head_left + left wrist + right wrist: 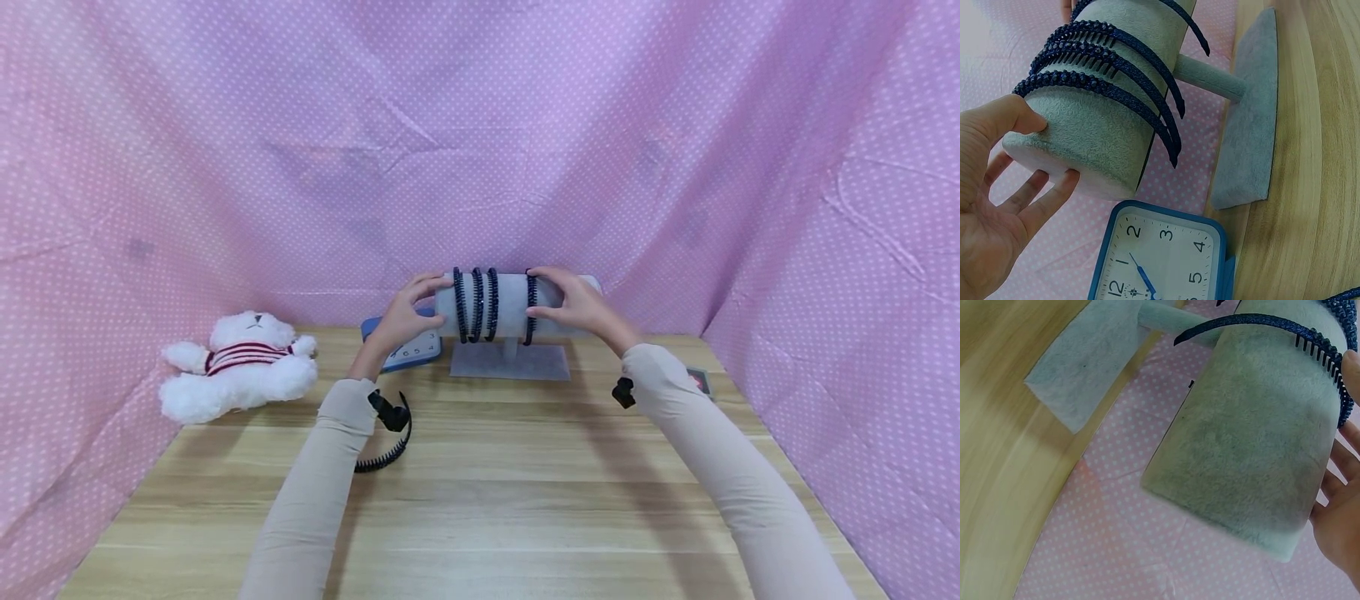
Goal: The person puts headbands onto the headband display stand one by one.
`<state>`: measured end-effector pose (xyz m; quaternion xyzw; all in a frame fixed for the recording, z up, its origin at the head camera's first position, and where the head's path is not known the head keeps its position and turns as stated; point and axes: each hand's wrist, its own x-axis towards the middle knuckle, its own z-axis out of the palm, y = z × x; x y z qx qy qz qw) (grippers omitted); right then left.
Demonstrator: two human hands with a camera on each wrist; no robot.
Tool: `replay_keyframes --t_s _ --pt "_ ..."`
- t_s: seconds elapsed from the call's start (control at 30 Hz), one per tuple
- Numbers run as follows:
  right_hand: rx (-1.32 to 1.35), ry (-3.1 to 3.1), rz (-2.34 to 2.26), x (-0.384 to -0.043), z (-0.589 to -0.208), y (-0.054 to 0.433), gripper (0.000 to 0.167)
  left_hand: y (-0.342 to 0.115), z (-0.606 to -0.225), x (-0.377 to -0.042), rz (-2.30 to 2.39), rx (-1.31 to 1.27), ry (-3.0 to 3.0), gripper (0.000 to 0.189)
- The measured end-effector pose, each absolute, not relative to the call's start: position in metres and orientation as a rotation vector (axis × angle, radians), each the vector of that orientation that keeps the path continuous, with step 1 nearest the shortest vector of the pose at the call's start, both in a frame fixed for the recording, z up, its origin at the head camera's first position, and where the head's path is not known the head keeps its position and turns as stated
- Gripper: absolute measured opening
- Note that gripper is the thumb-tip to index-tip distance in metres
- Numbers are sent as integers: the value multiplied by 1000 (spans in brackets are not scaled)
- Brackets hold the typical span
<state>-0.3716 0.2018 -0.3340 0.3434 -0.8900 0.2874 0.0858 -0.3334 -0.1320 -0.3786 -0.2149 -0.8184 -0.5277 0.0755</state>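
A grey plush headband stand (pixel 512 307) has a horizontal roll on a short post and flat base. Three dark blue beaded headbands (pixel 477 307) with comb teeth sit side by side on its left half. My left hand (pixel 405 315) grips the roll's left end, thumb on the plush and fingertips against the end face in the left wrist view. Farther right, my right hand (pixel 581 307) holds a fourth dark headband (pixel 1260 320) on the roll, thumb at its front and fingers over the top. Its fingers are partly hidden behind the roll in the right wrist view.
Behind my left hand stands a blue-framed clock (pixel 1166 250). Another dark toothed headband (pixel 390 454) lies on the wooden table (pixel 510 500) by the left forearm. A white plush bear (pixel 240 367) sits at left; a small dark card-like item (pixel 699 381) lies at right.
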Motion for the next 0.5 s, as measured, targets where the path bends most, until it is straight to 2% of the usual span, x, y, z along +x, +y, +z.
replay_keyframes --t_s 0.5 --pt "1001 -2776 944 -377 -326 196 69 -133 -381 -336 -1568 -639 -2455 54"
